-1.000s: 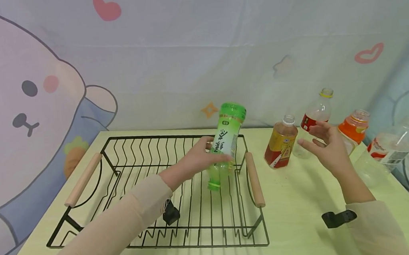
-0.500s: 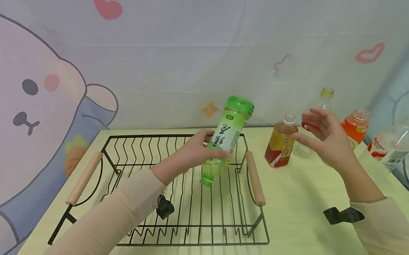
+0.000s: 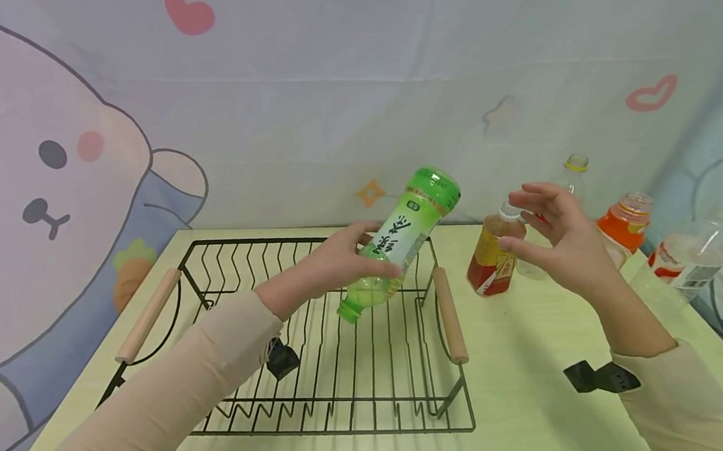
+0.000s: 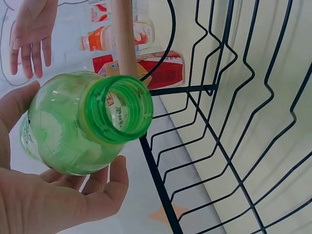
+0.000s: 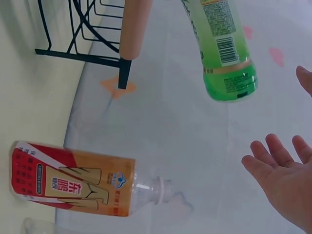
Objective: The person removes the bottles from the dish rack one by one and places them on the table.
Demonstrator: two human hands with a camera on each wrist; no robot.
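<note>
My left hand (image 3: 345, 258) grips a green plastic bottle (image 3: 400, 233) by its neck half, above the black wire rack (image 3: 350, 400). The bottle is tilted, its base up to the right and its mouth down to the left. In the left wrist view its uncapped green mouth (image 4: 129, 109) faces the camera. Apart from the bottle, my right hand (image 3: 564, 248) hovers with fingers spread and holds nothing. Nearest to it in the head view is a bottle with a yellow and red label (image 3: 494, 254), standing on the table.
An orange-labelled bottle (image 3: 623, 226), a clear bottle with a yellow neck ring (image 3: 576, 166) and a clear bottle with a red and white label (image 3: 689, 260) stand at the right. The rack has wooden handles (image 3: 450, 314) at both ends. A printed cloth (image 3: 301, 103) hangs behind.
My left hand has drawn left a little and tipped the green bottle further over, its mouth swinging left and base right. My right hand has risen and moved slightly left.
</note>
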